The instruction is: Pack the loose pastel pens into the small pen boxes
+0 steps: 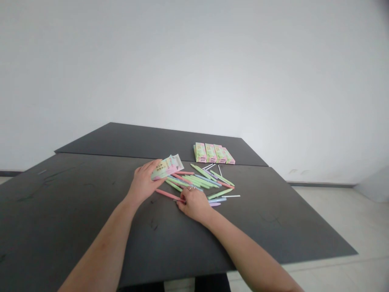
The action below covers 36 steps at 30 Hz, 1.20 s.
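My left hand [145,181] is wrapped round a small pastel carton [166,167] printed in pink, green and yellow. The carton is tilted, with its flap end standing out to the right. Below a loose pile of pastel pens [197,181], my right hand [195,203] is bent down to the table with its fingers closed at one end of a pink pen [167,194]. That pen lies slanting between the two hands, and its tip is partly covered by my fingers. Green, blue, pink and purple pens lie crossed over one another beyond the right hand.
Similar cartons [215,153] lie in a stacked row behind the pens. A few thin white sticks [231,196] lie among and beside the pile. The dark grey table [82,211] has a seam across it, and a pale wall [194,65] rises behind.
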Motion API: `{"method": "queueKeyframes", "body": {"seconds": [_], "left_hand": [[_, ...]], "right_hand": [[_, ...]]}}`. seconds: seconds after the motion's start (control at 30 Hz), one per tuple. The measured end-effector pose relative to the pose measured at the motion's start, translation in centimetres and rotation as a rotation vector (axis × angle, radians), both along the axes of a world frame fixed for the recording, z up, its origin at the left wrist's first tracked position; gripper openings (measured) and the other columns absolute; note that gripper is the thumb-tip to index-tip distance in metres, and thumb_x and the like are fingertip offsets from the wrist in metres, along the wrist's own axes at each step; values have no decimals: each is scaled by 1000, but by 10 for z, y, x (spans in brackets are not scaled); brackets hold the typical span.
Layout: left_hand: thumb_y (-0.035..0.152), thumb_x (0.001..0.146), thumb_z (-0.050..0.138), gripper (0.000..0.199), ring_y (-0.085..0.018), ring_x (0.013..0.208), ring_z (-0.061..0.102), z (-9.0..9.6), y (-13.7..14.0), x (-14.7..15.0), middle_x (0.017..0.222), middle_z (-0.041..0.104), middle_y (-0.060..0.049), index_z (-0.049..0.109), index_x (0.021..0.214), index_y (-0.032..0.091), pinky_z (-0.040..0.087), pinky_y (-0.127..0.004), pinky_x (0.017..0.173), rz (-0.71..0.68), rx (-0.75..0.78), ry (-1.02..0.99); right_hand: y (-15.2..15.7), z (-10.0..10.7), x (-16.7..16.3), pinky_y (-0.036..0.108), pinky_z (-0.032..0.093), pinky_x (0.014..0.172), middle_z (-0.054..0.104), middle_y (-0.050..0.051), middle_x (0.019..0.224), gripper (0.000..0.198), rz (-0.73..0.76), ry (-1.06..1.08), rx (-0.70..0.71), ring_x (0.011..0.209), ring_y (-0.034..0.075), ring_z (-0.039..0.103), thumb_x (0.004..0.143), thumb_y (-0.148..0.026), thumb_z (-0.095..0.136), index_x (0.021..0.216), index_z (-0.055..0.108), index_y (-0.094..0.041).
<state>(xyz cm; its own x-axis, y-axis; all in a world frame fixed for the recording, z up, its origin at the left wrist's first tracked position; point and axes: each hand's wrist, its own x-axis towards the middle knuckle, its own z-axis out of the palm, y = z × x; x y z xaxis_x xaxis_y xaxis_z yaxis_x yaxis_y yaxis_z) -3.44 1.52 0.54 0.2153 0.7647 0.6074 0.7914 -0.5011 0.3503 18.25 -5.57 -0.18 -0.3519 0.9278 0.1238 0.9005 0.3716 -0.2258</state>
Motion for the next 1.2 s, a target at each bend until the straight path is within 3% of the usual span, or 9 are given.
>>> {"method": "queueKeyframes", "body": {"seconds": [0.37,0.93,1.07,1.2], "left_hand": [[41,79,64,56,-28,120,53,0,-1,3,129,59,-10,47,130,22,40,-44,103,-72,45,-27],[46,81,64,56,-26,120,53,4,-8,8,131,58,-7,48,131,27,42,-41,104,-161,-3,-90],[44,82,64,55,-26,119,55,2,-6,7,129,59,-7,49,131,26,42,-41,104,-140,17,-73],[43,81,64,55,-26,119,55,0,-3,6,129,60,-8,50,130,24,40,-42,104,-137,37,-41]], "right_hand": [[5,9,37,24,36,61,67,2,75,8,-10,328,-57,67,15,59,84,-27,60,86,62,-19],[7,9,40,23,34,57,63,-1,68,4,51,456,-126,60,13,54,82,-22,59,83,62,-19],[13,13,50,24,32,55,56,-2,62,10,-28,627,-64,56,13,48,84,-22,52,80,61,-19],[17,21,63,24,31,55,49,-3,61,15,-214,871,145,57,13,44,87,-27,47,80,57,-19]]}}
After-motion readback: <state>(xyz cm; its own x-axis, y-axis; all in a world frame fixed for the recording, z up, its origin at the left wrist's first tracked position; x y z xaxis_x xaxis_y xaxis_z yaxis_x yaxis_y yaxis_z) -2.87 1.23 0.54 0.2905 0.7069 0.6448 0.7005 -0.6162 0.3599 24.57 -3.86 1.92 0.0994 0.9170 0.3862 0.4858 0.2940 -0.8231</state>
